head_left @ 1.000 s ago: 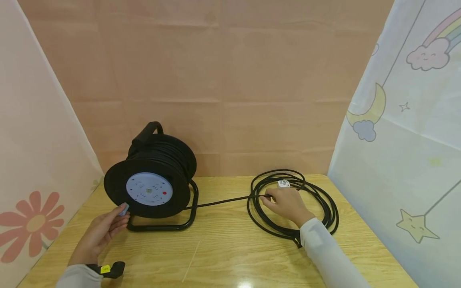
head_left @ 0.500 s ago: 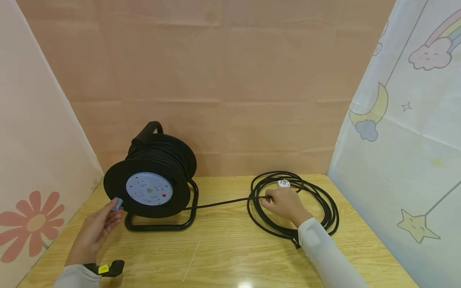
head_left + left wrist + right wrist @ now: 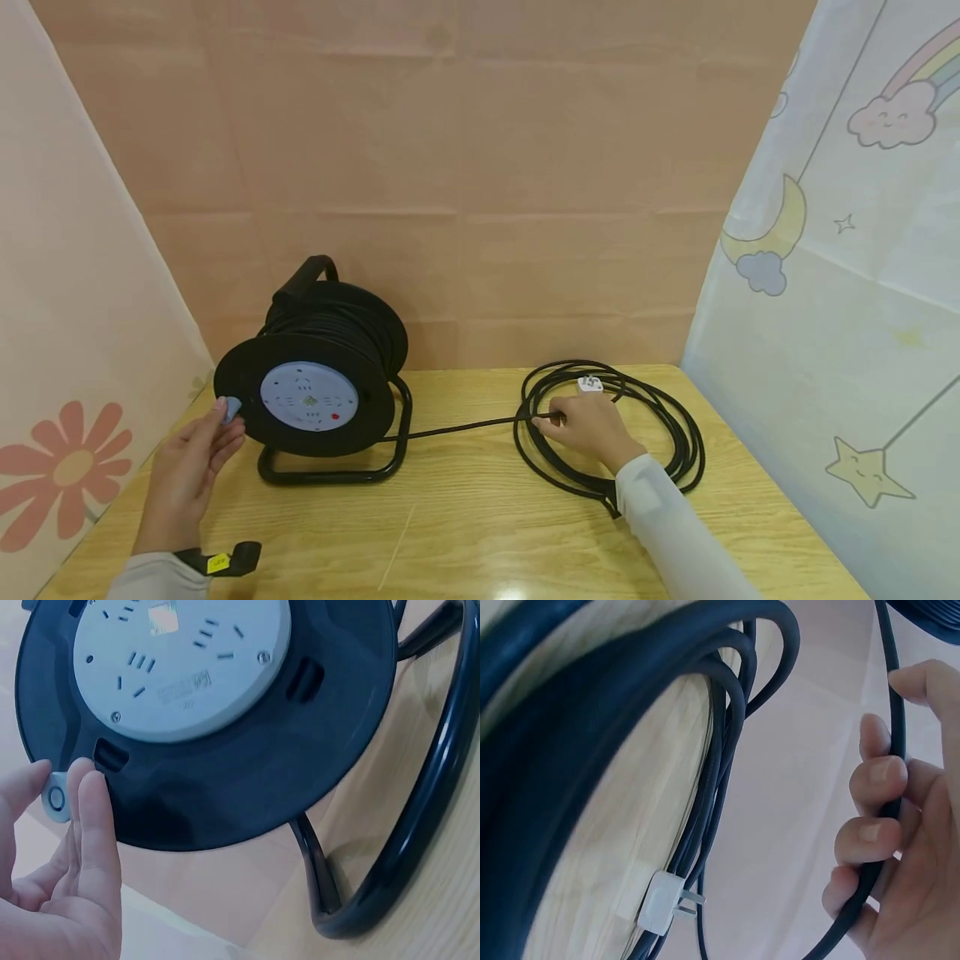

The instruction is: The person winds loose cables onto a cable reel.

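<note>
A black cable reel (image 3: 373, 392) with a pale socket panel (image 3: 296, 385) stands on the left of the table, wound with black cable. At the lower left of its disc, my left hand (image 3: 183, 467) pinches a small grey-blue crank knob (image 3: 232, 408) between thumb and fingers. The taut stretch of cable (image 3: 465, 427) leads from the reel to my right hand (image 3: 597, 427). In the right wrist view, curled fingers wrap that cable (image 3: 898, 724). Beneath the right hand lie loose cable loops (image 3: 592, 735), with a white plug (image 3: 660, 902) at their far side.
The reel's black tube stand (image 3: 322, 477) rests on the wooden table (image 3: 465, 533). A carrying handle (image 3: 303, 283) rises at its top. A dark strap with a yellow label (image 3: 218, 562) circles the left wrist. Cloth walls with drawings enclose the table at both sides and back.
My left hand has moved up and left with the knob, and the reel's disc has turned clockwise, its red dot shifting downward. The right hand keeps its hold, dropping very slightly.
</note>
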`<state>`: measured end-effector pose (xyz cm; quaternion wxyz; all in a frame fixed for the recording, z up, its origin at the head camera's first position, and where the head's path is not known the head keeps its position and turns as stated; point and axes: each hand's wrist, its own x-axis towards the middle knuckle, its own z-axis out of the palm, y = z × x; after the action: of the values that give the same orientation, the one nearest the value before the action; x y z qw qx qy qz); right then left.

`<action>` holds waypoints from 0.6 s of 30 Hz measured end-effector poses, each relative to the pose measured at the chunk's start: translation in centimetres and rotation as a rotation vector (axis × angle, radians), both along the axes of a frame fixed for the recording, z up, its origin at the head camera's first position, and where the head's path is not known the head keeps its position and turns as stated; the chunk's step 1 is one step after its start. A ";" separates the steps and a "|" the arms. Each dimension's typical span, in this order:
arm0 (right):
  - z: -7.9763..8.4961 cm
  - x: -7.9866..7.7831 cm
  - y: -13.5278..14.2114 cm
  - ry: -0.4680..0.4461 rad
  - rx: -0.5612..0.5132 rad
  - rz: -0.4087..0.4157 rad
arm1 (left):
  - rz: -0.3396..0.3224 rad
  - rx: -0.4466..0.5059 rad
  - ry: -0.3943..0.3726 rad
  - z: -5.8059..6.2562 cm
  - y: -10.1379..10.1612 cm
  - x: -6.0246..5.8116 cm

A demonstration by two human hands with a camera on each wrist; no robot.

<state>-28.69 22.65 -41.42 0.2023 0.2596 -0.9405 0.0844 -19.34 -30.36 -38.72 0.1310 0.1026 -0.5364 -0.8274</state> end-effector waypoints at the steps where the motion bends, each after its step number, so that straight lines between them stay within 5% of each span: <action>1: -0.1 0.0 -0.1 0.006 0.000 0.015 | 0.019 0.005 0.012 0.1 0.1 0.0; 6: 0.0 0.0 -0.3 0.009 0.015 -0.009 | 0.090 0.027 0.040 0.5 0.7 0.0; 11: 0.2 -0.1 -0.3 0.004 0.027 -0.106 | 0.078 -0.001 0.062 1.0 0.7 0.0; 18: 0.6 -0.1 -0.5 0.057 0.012 -0.016 | 0.044 -0.045 0.090 1.9 0.7 0.1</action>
<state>-28.77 22.13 -40.82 0.2283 0.2555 -0.9369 0.0696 -19.25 -29.70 -36.83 0.1752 0.0741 -0.5462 -0.8158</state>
